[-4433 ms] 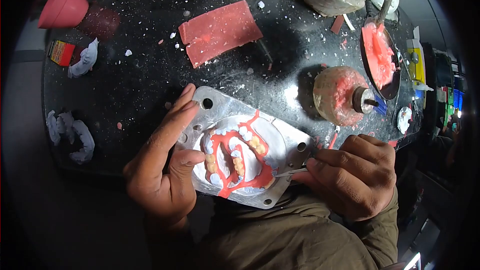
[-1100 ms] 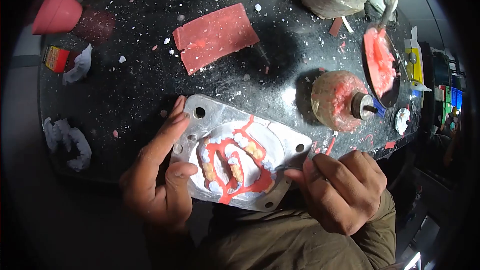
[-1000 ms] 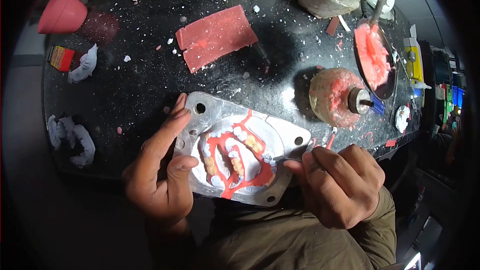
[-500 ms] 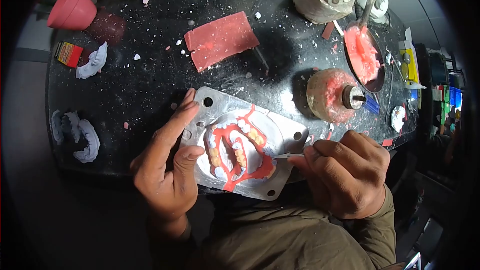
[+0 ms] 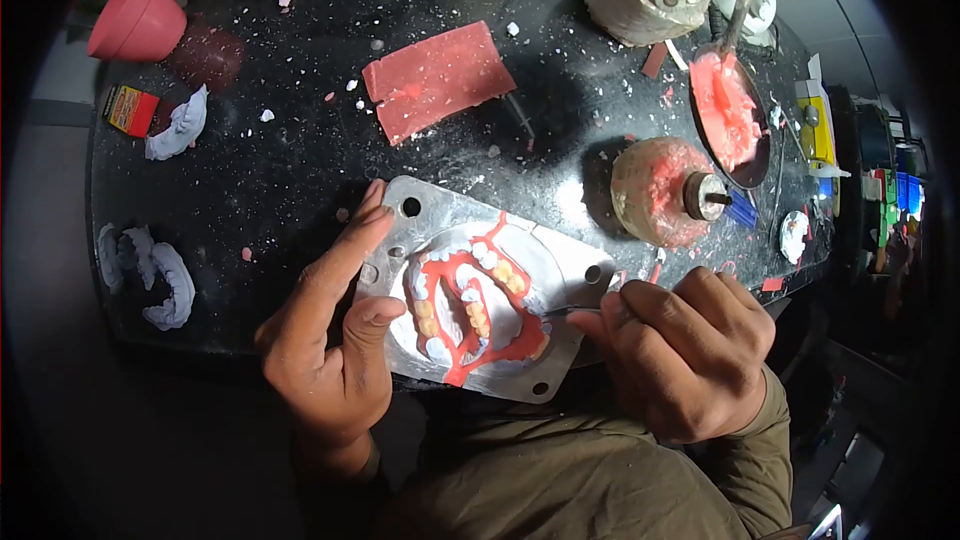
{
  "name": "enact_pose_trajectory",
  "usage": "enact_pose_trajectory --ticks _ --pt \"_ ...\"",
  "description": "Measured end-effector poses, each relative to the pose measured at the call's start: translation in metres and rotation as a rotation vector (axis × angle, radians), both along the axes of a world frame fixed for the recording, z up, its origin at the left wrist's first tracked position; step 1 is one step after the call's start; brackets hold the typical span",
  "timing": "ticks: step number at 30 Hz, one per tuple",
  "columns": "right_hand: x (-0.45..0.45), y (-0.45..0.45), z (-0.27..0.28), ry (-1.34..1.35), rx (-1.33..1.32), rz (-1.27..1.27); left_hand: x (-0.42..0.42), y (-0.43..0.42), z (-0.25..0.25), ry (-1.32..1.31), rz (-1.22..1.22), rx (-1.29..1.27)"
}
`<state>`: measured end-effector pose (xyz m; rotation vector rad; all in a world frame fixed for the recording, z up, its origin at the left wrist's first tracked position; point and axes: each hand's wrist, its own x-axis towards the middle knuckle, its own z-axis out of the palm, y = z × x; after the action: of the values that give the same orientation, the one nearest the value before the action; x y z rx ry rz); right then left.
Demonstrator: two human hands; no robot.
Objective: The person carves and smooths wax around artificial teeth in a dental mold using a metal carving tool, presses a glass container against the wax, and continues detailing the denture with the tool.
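My left hand [image 5: 335,340] grips the left edge of a metal dental flask half [image 5: 512,386], its thumb on the upper face and fingers along the rim. White plaster [image 5: 535,255] fills the flask, with bluish-white dental arches, yellowish teeth [image 5: 477,320] and red wax [image 5: 515,348] set in it. Closed around a thin metal carving tool [image 5: 562,313], my right hand [image 5: 690,355] is at the flask's right side. The tool's tip meets the wax and plaster near the right end of the arch; its handle is hidden in my fist.
Beyond the flask lies a pink wax sheet [image 5: 440,80]. A wax-smeared spirit burner [image 5: 655,190] and a pan of pink wax [image 5: 725,110] stand right. Plaster arches [image 5: 172,285], a matchbox [image 5: 133,110] and a pink pot [image 5: 138,15] are left. Crumbs litter the black bench.
The tool has turned slightly, its blade now looking darker, and my right hand has shifted a little. My left hand keeps its hold on the flask. The whole view has drifted slightly.
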<state>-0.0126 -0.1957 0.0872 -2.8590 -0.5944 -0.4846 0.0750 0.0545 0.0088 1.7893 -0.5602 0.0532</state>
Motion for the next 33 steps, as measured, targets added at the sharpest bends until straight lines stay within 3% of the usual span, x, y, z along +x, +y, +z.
enact_pose_trajectory --ticks 17,27,33 --pt "0.002 -0.002 -0.002 0.046 0.079 -0.001 -0.002 0.000 -0.005 0.005 0.028 0.008" --pt "-0.007 -0.004 -0.003 0.020 0.080 -0.127 -0.002 0.000 -0.003 0.001 0.044 0.028" --pt "-0.019 -0.017 -0.004 0.156 0.180 -0.188 -0.003 -0.002 0.000 -0.038 0.035 0.116"
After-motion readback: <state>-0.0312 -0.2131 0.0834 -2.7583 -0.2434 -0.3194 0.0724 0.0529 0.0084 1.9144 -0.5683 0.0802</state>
